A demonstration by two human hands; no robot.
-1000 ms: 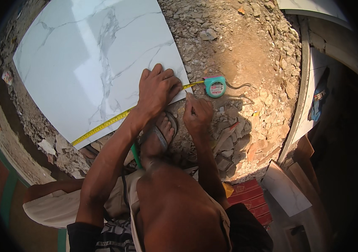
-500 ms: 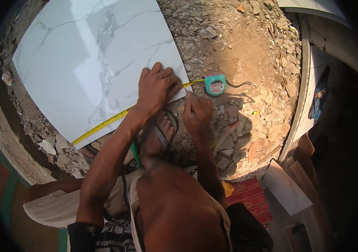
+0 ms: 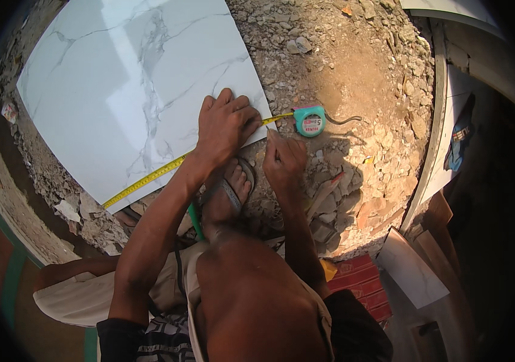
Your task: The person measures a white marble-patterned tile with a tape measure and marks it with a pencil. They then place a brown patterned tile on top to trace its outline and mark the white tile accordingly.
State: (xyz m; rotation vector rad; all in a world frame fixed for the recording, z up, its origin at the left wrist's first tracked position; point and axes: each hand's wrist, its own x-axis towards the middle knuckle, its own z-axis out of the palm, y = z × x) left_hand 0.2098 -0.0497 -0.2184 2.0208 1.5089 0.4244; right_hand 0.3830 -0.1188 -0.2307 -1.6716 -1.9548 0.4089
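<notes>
A large white marble-patterned tile (image 3: 88, 114) lies on the rubble in front of me. The yellow blade of a tape measure (image 3: 310, 122) runs along the tile's near edge. Its teal case rests on the ground just past the right corner. My left hand (image 3: 226, 125) presses down with bent fingers on the blade near that corner, hiding part of it. Close by, my right hand (image 3: 285, 160) is closed in a pinch, fingertips at the tile's corner. A small thin tip shows there, but I cannot make out what it belongs to.
My sandalled foot (image 3: 236, 187) stands right at the tile's near edge. Broken stones (image 3: 330, 211) cover the ground. To the right are a cut tile piece (image 3: 413, 271), a raised ledge (image 3: 435, 120) and a blue cloth (image 3: 458, 145). A red patterned sheet (image 3: 360, 283) lies nearby.
Almost nothing differs. Both hands, the tile and the tape measure keep their places, apart from very slight shifts.
</notes>
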